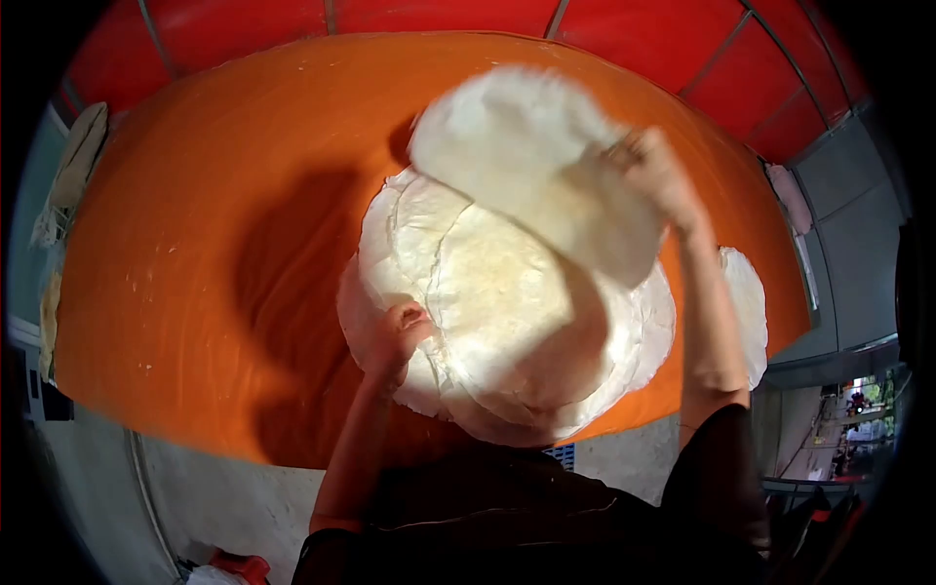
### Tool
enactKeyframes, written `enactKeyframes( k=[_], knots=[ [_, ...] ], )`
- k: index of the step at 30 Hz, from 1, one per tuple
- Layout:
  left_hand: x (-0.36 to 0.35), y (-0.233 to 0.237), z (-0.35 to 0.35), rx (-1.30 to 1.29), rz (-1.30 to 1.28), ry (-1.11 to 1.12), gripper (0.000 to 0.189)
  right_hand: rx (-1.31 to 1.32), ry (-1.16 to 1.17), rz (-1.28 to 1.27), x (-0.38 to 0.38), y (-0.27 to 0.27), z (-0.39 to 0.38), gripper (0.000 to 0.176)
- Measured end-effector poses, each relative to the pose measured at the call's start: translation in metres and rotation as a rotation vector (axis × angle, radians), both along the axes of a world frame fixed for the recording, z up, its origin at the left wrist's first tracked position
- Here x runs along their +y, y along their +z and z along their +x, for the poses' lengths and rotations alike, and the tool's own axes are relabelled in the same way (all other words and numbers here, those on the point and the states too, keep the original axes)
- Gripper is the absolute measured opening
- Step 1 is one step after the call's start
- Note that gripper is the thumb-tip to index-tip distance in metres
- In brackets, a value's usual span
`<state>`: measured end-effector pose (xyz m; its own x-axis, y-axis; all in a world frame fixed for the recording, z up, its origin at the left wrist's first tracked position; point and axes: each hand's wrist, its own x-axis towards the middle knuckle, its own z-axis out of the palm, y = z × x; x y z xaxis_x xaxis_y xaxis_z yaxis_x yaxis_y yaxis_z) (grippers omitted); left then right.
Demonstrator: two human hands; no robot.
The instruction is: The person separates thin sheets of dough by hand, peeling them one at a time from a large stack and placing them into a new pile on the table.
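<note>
A thin, round, pale flatbread point(517, 146) is lifted up and tilted, its outline smeared by motion. My right hand point(648, 175) grips its right edge with closed fingers. Below it lies an overlapping pile of similar flatbreads point(497, 292), with wrinkled, uneven rims. At the pile's left side is my left hand point(395, 336), its fingers curled together against the sheets; whether it pinches one of them is hidden. The raised flatbread covers the upper right part of the pile and throws a shadow on it.
The pile rests on a large orange-covered table point(185, 263). Another pale flatbread point(745, 312) lies at the table's right, beyond my right forearm. Red panels point(439, 17) border the far side. A folded cloth-like bundle point(78, 156) is at the left edge.
</note>
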<state>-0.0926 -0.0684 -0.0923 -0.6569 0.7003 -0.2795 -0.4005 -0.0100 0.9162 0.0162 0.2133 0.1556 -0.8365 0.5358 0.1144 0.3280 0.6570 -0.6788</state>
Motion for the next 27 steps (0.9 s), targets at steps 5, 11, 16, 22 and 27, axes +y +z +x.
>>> enactKeyframes(
  k=[5, 11, 16, 22, 27],
  knots=[
    [0.018, 0.024, 0.011, 0.619, -0.489, 0.025, 0.035, 0.036, 0.143, 0.686, -0.03, 0.056, 0.019, 0.036],
    [0.027, 0.011, 0.005, 1.047, -0.434, -0.125, 0.033, 0.04, 0.269, 0.685, -0.088, -0.082, 0.051, 0.038],
    [0.033, 0.016, -0.002, 0.385, -0.268, -0.16, 0.032, -0.474, 0.219, 0.11, -0.057, -0.152, 0.064, 0.03],
    [0.01, 0.039, 0.018, -0.531, -0.043, -0.321, 0.034, -0.074, 0.223, 0.538, -0.113, -0.163, 0.079, 0.028],
    [-0.002, -0.029, 0.062, -1.037, 0.596, -0.548, 0.029, 0.017, 0.168, 0.473, -0.137, -0.194, 0.086, 0.046]
  ],
)
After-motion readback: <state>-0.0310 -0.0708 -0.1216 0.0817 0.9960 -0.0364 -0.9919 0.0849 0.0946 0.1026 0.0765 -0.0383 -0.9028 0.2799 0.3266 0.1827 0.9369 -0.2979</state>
